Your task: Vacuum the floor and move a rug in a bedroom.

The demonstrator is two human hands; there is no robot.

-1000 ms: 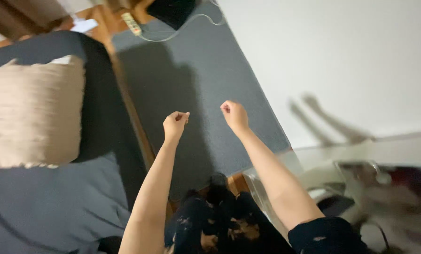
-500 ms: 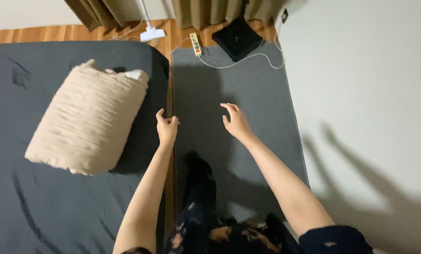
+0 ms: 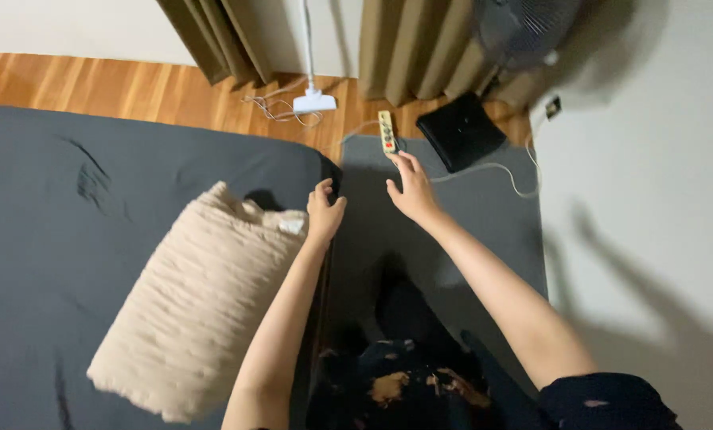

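We reach our left hand (image 3: pixel 325 213) out at the bed's (image 3: pixel 94 207) dark edge, fingers loosely curled and holding nothing, just beside the beige pillow's (image 3: pixel 201 299) white corner tag. Our right hand (image 3: pixel 411 189) hovers spread and empty above the grey mat (image 3: pixel 468 231), near the pale power strip (image 3: pixel 387 133) and flat black square (image 3: pixel 461 130).

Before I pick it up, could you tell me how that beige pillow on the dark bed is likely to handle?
The beige pillow looks puffy and wrinkled, so it is probably soft, floppy and light for its size. It lies flat on the dark sheet, so rolling seems unlikely. The left hand is near its corner and empty.
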